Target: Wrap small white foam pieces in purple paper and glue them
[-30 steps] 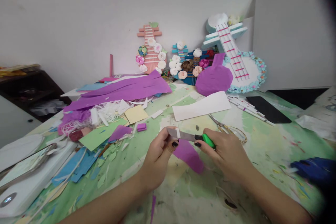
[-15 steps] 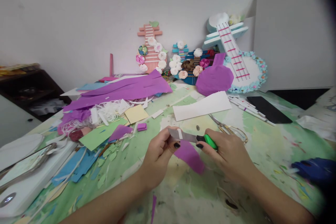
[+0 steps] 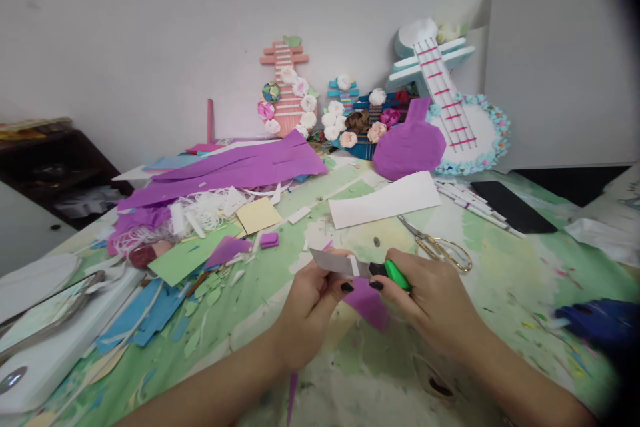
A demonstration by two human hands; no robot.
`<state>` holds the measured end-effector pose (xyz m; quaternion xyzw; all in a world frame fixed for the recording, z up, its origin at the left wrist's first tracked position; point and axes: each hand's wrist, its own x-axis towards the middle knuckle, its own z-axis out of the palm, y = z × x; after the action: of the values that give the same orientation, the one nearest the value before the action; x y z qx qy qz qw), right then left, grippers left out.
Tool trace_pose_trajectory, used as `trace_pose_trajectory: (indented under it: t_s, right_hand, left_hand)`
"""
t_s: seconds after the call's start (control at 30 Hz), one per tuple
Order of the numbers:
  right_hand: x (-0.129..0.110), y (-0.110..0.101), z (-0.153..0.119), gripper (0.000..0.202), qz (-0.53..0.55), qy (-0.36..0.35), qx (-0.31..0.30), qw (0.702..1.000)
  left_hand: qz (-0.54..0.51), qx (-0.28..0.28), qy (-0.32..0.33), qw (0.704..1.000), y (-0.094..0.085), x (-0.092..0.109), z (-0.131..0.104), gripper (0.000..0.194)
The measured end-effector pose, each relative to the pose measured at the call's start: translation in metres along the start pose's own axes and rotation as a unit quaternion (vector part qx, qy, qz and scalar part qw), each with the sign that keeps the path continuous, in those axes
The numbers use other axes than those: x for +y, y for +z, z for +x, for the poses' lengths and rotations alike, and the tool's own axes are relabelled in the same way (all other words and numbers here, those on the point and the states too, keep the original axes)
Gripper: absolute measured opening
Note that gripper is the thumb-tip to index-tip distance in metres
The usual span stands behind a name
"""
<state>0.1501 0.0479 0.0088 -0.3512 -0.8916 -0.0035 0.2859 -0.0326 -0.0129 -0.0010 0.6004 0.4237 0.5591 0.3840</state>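
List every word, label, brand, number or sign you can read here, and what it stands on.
No text is readable in this view.
Phone-like device, left: any writing on its screen is too blurred.
Green-handled knife, right hand: no legible marking.

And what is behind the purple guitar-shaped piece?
Behind the purple piece, a white guitar and a dark-blue guitar show partly; whatever it covers cannot be seen.
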Motion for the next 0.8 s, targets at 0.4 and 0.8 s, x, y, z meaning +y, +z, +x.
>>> trace_pose_trajectory:
  t_s: [0.4, 0.8]
  right_hand:
    - [0.002, 0.001, 0.003, 0.047, 0.016, 0.015, -0.011, 1.000]
    - [0.036, 0.004, 0.016, 0.048, -0.114, 0.215, -0.070, 0.967]
  left_hand:
    - [0.004, 0.023, 0.015, 1.000, -0.001, 0.002, -0.002, 0.013]
    - [0.037, 0.076, -0.009, 0.996, -0.010, 0.006, 0.006, 0.017]
